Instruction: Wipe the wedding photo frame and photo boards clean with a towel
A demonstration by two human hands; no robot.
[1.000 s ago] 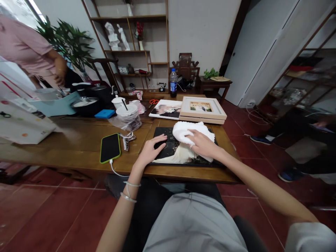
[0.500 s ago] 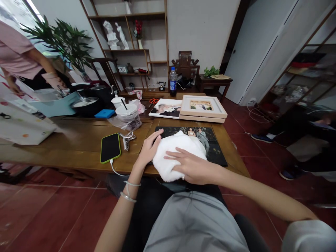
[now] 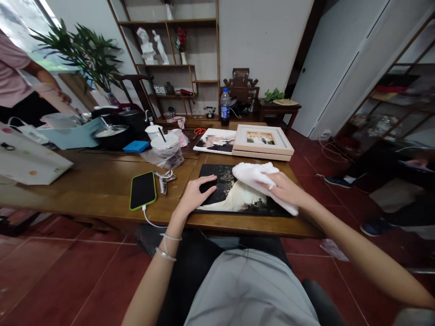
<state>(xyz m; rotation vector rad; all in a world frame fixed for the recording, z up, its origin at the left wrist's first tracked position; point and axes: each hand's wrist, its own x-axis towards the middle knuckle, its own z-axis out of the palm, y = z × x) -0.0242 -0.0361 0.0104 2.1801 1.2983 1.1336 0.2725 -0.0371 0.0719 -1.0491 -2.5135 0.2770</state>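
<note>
A dark wedding photo panel (image 3: 222, 181) lies flat at the front edge of the wooden table. My left hand (image 3: 195, 194) rests at the panel's left side, thumb and fingers apart, holding nothing. On the panel's right part, my right hand (image 3: 283, 188) grips a white towel (image 3: 253, 172) and presses it on the surface. The towel hides the upper right of the picture; a pale dress train shows below and left of it.
Behind the panel lie a white picture frame (image 3: 285, 141) and another photo print (image 3: 210, 142). A charging phone (image 3: 143, 191), a bagged cup (image 3: 166, 149) and a cola bottle (image 3: 224, 108) stand around. A person in pink (image 3: 15, 68) is at the far left.
My right hand has moved the towel right and away from me, uncovering the panel's left and middle. My left hand no longer touches the towel and stays at the left side.
</note>
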